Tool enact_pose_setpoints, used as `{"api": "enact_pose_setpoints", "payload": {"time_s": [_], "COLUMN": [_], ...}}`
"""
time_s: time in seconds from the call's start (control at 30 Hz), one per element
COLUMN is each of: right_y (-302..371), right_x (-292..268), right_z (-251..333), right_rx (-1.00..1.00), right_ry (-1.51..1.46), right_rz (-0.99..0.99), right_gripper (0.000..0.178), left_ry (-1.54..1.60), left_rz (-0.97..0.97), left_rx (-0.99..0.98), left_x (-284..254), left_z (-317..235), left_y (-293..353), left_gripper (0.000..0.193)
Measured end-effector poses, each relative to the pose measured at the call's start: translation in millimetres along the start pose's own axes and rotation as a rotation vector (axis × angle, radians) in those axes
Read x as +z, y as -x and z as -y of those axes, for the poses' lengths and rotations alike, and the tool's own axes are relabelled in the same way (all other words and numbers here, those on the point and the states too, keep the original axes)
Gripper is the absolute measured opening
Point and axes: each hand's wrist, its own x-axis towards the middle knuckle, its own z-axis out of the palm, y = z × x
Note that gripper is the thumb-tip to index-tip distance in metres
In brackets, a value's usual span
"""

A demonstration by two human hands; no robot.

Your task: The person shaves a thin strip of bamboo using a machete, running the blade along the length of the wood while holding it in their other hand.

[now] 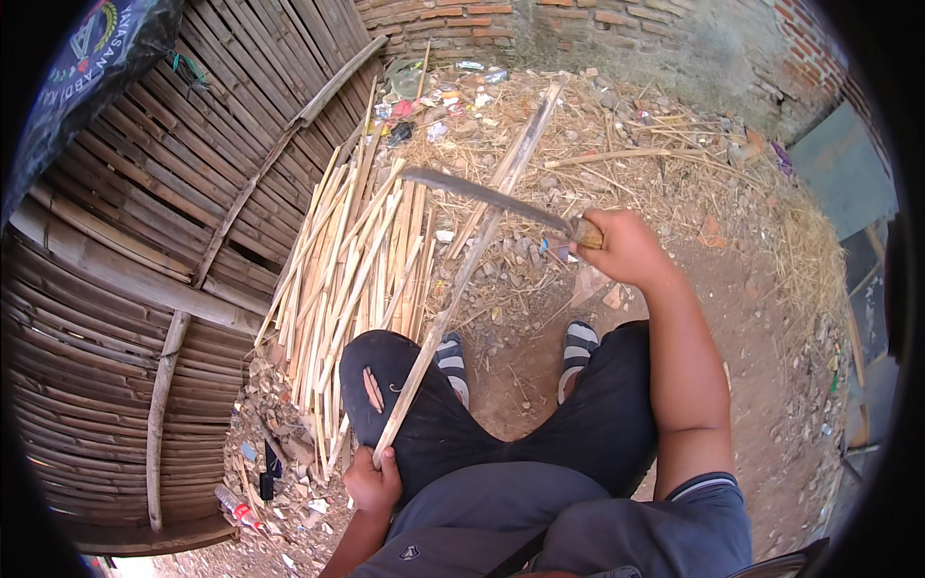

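Your right hand (624, 247) is shut tight on the wooden handle of a curved knife (487, 197), and its long blade lies across the bamboo stick (461, 275). Your left hand (371, 482) is closed round the low end of that stick, which leans over your left knee (381, 371) and points up to the straw. If the blade slips down the stick, it could hit your knee or your fingers (they sit right in its path). The split bamboo strips (352, 265) lie just beside you.
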Motion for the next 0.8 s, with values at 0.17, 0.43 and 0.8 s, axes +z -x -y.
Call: {"api": "enact_pose_setpoints", "payload": {"time_s": [0.17, 0.43, 0.8], "right_y": [14, -4, 16], "right_x": [22, 3, 18], "right_z": [42, -2, 48], "right_rx": [-0.373, -0.051, -0.469], "right_ry": [0.134, 0.014, 0.211], "right_rz": [0.095, -0.024, 0.14], "right_gripper": [0.025, 0.025, 0.02], "left_ry": [0.029, -0.026, 0.037], "left_rz": [0.019, 0.024, 0.006], "left_rx": [-0.019, -0.009, 0.015], "left_x": [2, 1, 1], "left_z": [10, 4, 7], "left_y": [2, 0, 2], "left_gripper": [0.049, 0.044, 0.05]}}
